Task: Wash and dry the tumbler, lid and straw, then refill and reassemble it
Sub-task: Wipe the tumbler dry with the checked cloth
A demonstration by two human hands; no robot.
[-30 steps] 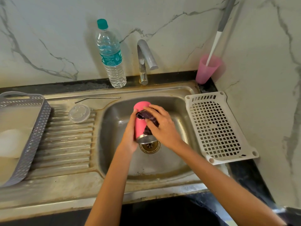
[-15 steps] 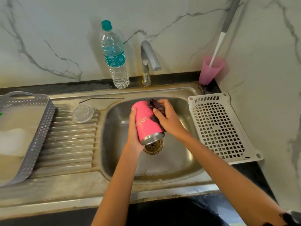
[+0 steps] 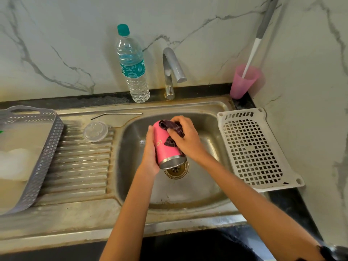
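We are wiping a pink tumbler with a dark cloth over the sink.
Our left hand is wrapping the tumbler's side, holding it tilted above the drain, steel rim nearest us. Our right hand is pinching the cloth and pressing it on the far, closed end; a second ago it was rubbing lower down the side, so we are judging the outside nearly wiped. No water is running. The lid and straw are lying untouched at the drainboard's back edge. A bottle is standing at the sink's back edge, a white rack at its right edge, a grey basket at its left; marble walls are enclosing the corner.
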